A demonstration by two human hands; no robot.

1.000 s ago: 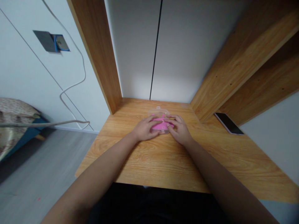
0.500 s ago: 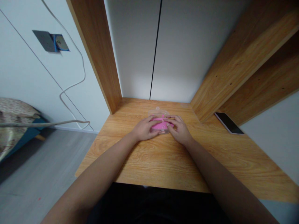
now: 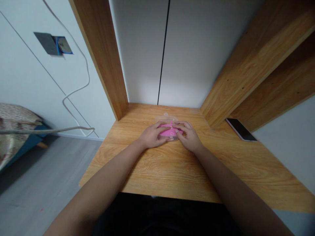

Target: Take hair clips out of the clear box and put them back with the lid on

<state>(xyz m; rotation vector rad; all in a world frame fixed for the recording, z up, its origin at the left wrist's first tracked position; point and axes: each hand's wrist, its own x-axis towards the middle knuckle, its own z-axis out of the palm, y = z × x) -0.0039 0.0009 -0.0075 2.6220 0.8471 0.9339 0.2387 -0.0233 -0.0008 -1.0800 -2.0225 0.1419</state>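
Near the back of the smooth, light-brown wood-grain tabletop, we record a flat, bright-pink piece with a shallow, rounded, clear plastic case around and behind it. The pink outline is partly hidden by fingers.

Grip: our bare left hand closes on the pink piece from 9 o'clock; our bare right hand closes on it from 3 o'clock, thumb at its near side. How firmly we press, we cannot tell.

Change: against the two preceding frames, both hands keep nearly the same pose. Only the clear tab, towards 12 o'clock, looks very slightly shifted. We read this as a steady two-handed hold, neither hand released.

Surroundings: a slim, rectangular, dark-screened phone lies at 3 o'clock, well apart from our right hand.
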